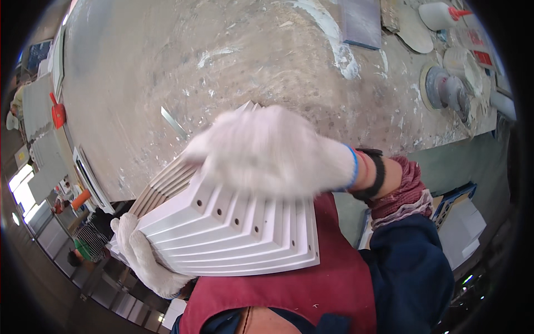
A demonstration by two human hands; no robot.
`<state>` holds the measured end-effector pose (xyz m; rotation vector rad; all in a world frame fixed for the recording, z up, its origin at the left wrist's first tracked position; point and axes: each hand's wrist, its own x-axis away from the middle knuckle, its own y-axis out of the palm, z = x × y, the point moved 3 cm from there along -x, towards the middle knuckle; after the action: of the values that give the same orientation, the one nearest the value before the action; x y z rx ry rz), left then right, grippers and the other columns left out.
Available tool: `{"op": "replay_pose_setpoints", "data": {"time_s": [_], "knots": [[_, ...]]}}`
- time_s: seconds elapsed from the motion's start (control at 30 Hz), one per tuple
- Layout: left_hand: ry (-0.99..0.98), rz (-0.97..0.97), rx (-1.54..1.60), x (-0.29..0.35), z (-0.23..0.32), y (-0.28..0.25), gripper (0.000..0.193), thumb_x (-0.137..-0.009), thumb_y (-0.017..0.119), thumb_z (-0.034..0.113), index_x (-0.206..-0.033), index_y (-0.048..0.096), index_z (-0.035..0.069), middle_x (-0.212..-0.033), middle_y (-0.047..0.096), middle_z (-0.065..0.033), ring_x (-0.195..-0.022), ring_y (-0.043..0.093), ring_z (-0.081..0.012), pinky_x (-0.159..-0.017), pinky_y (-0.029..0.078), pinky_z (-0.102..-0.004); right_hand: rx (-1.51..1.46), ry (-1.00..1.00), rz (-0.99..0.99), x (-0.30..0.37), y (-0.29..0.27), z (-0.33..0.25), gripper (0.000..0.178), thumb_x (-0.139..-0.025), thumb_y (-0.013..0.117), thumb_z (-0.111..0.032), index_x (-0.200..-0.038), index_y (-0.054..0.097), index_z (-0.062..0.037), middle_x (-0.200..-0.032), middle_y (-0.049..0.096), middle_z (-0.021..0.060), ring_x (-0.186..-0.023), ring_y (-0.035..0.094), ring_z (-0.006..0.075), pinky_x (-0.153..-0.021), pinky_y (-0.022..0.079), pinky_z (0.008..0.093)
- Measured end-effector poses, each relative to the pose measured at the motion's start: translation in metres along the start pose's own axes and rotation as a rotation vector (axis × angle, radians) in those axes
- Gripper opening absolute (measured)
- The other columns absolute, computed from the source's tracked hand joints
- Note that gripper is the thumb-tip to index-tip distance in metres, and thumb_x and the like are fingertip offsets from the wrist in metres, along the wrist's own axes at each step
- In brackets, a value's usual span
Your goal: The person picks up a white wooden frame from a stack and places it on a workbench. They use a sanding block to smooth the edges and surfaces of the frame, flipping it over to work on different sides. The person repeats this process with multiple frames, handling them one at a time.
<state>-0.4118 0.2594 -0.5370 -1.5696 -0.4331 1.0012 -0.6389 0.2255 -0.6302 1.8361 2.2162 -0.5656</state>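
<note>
A stack of white panels [239, 236] with small round holes along one face leans between my body and the table's near edge, its pieces fanned in steps. Around the stack's left end my left hand [146, 257], in a white knitted glove, is closed. My right hand [272, 153], gloved the same way, lies across the stack's upper part. Motion blurs its fingers, so their grip cannot be made out. Just beyond the stack, a thin pale strip [174, 122] rests on the table.
The worktable [139, 67] is smeared with white filler. At its right stand a round grey sander [445, 89], a white bottle with a red nozzle [436, 15] and a grey block [361, 25]. A red tool [57, 114] lies far left. Another person [92, 236] is at left.
</note>
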Motion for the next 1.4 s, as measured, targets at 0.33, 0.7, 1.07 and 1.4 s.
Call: {"op": "replay_pose_setpoints", "data": {"time_s": [0.33, 0.7, 1.07, 1.4], "knots": [[-0.012, -0.023, 0.084, 0.013, -0.005, -0.004, 0.070, -0.080, 0.070, 0.035, -0.129, 0.044, -0.006, -0.121, 0.054, -0.0293, -0.113, 0.054, -0.0424, -0.103, 0.034, -0.0593, 0.035, 0.001, -0.072, 0.011, -0.006, -0.023, 0.021, -0.091, 0.055, -0.020, -0.102, 0.067, -0.0070, -0.105, 0.067, 0.0110, -0.086, 0.066, 0.0275, -0.075, 0.054, 0.0328], [-0.064, -0.131, 0.165, 0.025, -0.012, -0.012, 0.084, -0.074, 0.077, 0.038, -0.137, 0.039, -0.003, -0.133, 0.047, -0.0274, -0.124, 0.047, -0.0387, -0.107, 0.031, -0.0495, 0.422, -0.276, 0.293, 0.048, 0.015, -0.015, 0.024, -0.086, 0.055, -0.026, -0.099, 0.066, -0.0082, -0.096, 0.069, 0.0091, -0.085, 0.068, 0.0201, -0.069, 0.054, 0.0295], [-0.067, -0.209, 0.101, 0.023, 0.000, -0.022, 0.075, -0.075, 0.076, 0.023, -0.136, 0.042, -0.004, -0.132, 0.049, -0.0235, -0.124, 0.047, -0.0361, -0.106, 0.035, -0.0426, 0.129, 0.716, 0.171, 0.089, 0.009, 0.073, 0.028, -0.089, 0.053, -0.028, -0.098, 0.066, -0.0052, -0.094, 0.068, 0.0140, -0.088, 0.065, 0.0290, -0.077, 0.053, 0.0379], [-0.115, -0.228, 0.124, 0.031, -0.002, -0.023, 0.092, -0.067, 0.080, 0.035, -0.138, 0.039, -0.004, -0.135, 0.046, -0.0234, -0.123, 0.048, -0.0355, -0.106, 0.035, -0.0419, 0.320, 0.241, -0.077, 0.049, 0.015, 0.101, 0.031, -0.092, 0.048, -0.031, -0.108, 0.063, -0.0090, -0.103, 0.065, 0.0157, -0.095, 0.064, 0.0313, -0.081, 0.051, 0.0397]]}}
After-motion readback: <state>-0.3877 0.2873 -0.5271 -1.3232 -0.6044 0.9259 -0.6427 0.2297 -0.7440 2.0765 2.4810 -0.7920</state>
